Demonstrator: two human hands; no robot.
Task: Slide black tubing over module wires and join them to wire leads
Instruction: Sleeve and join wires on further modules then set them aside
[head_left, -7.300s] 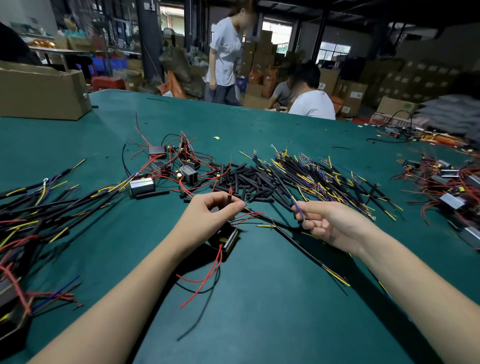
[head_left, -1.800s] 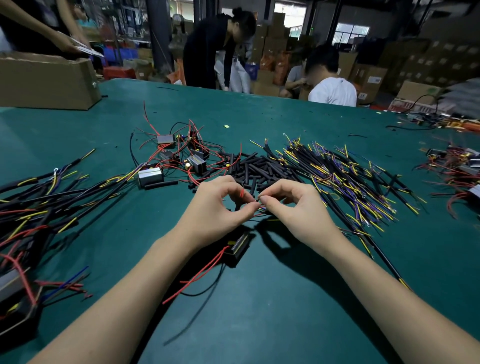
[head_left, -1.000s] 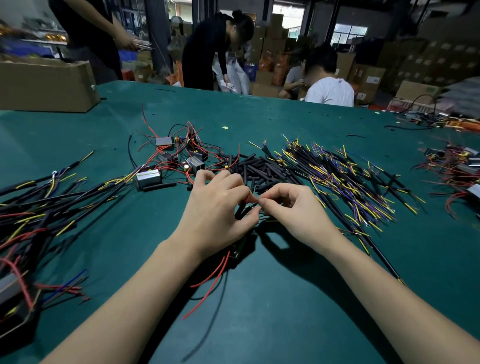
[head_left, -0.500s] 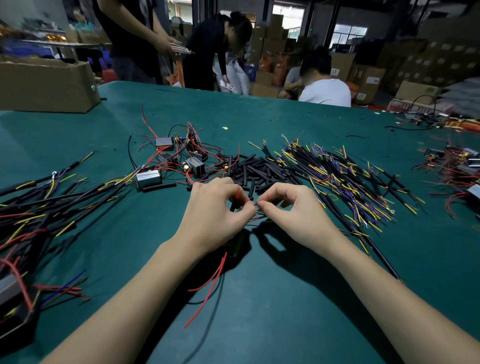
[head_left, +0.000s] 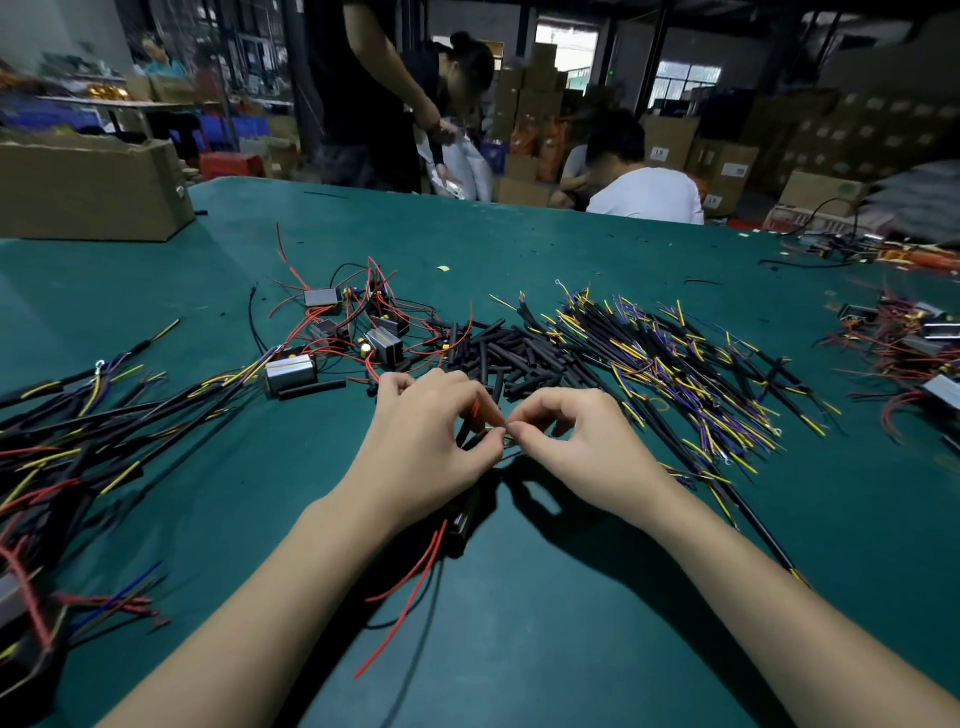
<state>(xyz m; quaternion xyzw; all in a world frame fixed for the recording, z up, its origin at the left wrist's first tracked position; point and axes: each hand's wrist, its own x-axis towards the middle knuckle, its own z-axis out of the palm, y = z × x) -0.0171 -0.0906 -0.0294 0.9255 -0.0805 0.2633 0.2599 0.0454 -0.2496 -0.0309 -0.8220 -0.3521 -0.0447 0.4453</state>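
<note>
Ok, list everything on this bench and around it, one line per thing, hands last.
table: one, green top, fills the view.
black tubing pieces: a loose pile, black, centre, beyond the hands.
wire leads: a big heap, black with yellow and purple ends, centre right.
modules: several, grey with red wires, centre left.
finished harnesses: a heap, black, yellow, red, left edge.
more modules: a cluster, red-wired, far right.
held module: one, dark, red wires trailing, under the left hand.
cardboard box: one, brown, far left.
people: at least three, beyond the table.
left hand: grip pinches a red wire.
right hand: grip pinches a wire end; fingertips meet the left's.
</note>
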